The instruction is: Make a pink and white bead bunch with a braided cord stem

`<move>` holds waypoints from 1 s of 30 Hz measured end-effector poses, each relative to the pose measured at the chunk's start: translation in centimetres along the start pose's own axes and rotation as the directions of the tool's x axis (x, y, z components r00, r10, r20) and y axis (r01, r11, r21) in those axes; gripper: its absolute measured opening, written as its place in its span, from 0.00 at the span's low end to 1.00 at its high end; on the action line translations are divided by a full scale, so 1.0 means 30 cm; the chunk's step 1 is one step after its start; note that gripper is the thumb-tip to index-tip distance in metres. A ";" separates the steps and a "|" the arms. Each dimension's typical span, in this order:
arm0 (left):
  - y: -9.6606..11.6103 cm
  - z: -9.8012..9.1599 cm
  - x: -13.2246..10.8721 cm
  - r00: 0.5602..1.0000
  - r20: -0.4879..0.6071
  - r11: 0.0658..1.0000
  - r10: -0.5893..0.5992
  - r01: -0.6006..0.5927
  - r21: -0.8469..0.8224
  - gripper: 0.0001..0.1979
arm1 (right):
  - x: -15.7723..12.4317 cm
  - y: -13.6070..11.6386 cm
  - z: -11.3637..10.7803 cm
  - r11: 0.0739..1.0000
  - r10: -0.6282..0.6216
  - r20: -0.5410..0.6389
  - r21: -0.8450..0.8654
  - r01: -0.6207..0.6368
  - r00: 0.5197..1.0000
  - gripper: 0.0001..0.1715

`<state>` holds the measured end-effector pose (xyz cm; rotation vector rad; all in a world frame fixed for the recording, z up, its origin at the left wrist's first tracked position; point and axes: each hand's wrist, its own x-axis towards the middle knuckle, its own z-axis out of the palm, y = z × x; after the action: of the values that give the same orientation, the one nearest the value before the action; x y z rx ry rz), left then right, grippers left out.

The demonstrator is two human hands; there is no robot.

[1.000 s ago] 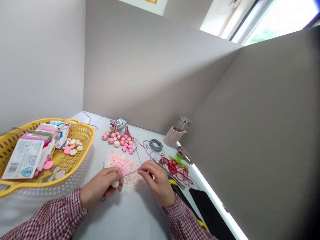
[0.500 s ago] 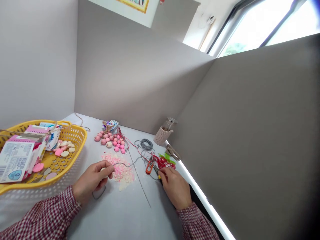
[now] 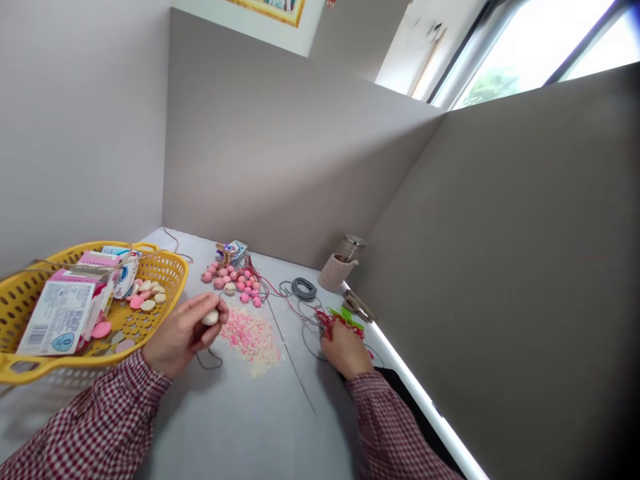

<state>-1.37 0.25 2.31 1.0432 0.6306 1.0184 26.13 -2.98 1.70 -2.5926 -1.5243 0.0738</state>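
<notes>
Two hands work at the table. The left hand point(image 3: 183, 327), at 8 o'clock, clenches a pale bead point(image 3: 211, 318) against the thumb; a firm pinch keeps it steady. A grey cord point(image 3: 209, 363) trails below. The right hand point(image 3: 345, 350), at 5 o'clock, lies on red thread point(image 3: 336, 323), its fingertips hidden, so any grip cannot be told.

walls: grey partitions point(image 3: 285, 147) | window point(image 3: 530, 53): bright, probably greenery point(image 3: 487, 90) outside | framed picture point(image 3: 265, 8) above
</notes>
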 end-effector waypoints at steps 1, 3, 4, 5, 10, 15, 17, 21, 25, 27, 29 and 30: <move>0.010 0.006 -0.004 1.000 -0.001 0.999 0.019 -0.019 0.034 0.15 | -0.015 0.021 -0.023 1.000 -0.018 0.007 0.021 0.018 1.000 0.12; 0.034 0.022 -0.011 0.996 -0.011 0.989 0.091 -0.089 0.117 0.13 | -0.053 0.069 -0.069 0.997 -0.036 -0.002 0.074 0.036 0.999 0.16; 0.048 0.029 -0.012 0.991 -0.013 0.980 0.137 -0.133 0.151 0.13 | -0.074 0.097 -0.091 0.993 -0.031 -0.013 0.116 0.033 0.999 0.20; 0.065 0.036 -0.011 0.985 -0.014 0.970 0.175 -0.170 0.174 0.13 | -0.095 0.127 -0.111 0.969 -0.018 -0.024 0.246 0.023 1.000 0.23; 0.134 0.053 0.015 0.978 -0.084 0.962 0.193 -0.172 0.214 0.13 | -0.182 0.263 -0.191 0.781 0.010 0.116 0.619 -0.080 0.993 0.30; 0.086 0.065 0.024 0.996 -0.075 0.964 0.053 -0.032 0.265 0.14 | -0.239 0.259 -0.193 0.382 0.067 -0.039 0.924 0.011 0.997 0.28; 0.046 0.073 0.018 0.997 -0.066 0.960 -0.026 0.043 0.277 0.15 | -0.254 0.204 -0.161 0.200 -0.031 0.041 0.979 -0.034 0.999 0.23; -0.029 0.080 0.006 0.988 -0.052 0.935 -0.148 0.157 0.317 0.16 | -0.250 0.041 -0.090 0.036 -0.332 0.156 0.988 -0.153 0.930 0.18; -0.089 0.062 0.015 0.986 -0.062 0.934 -0.153 0.165 0.316 0.16 | -0.217 -0.108 -0.029 0.169 -0.416 0.114 0.984 -0.046 0.902 0.22; -0.113 0.049 0.025 0.988 -0.087 0.928 -0.126 0.148 0.341 0.16 | -0.213 -0.154 0.011 0.290 -0.436 0.146 0.957 -0.015 0.888 0.25; -0.129 0.039 0.031 0.992 -0.098 0.914 -0.085 0.116 0.388 0.16 | -0.221 -0.178 0.055 0.361 -0.452 0.199 0.932 -0.026 0.869 0.30; -0.133 0.036 0.032 0.993 -0.094 0.907 -0.064 0.097 0.409 0.16 | -0.229 -0.183 0.074 0.379 -0.454 0.220 0.925 -0.036 0.863 0.30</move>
<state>1.42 0.10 -0.88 1.3380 0.9762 0.8744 17.78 -6.15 0.10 -1.4596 -1.3063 1.2083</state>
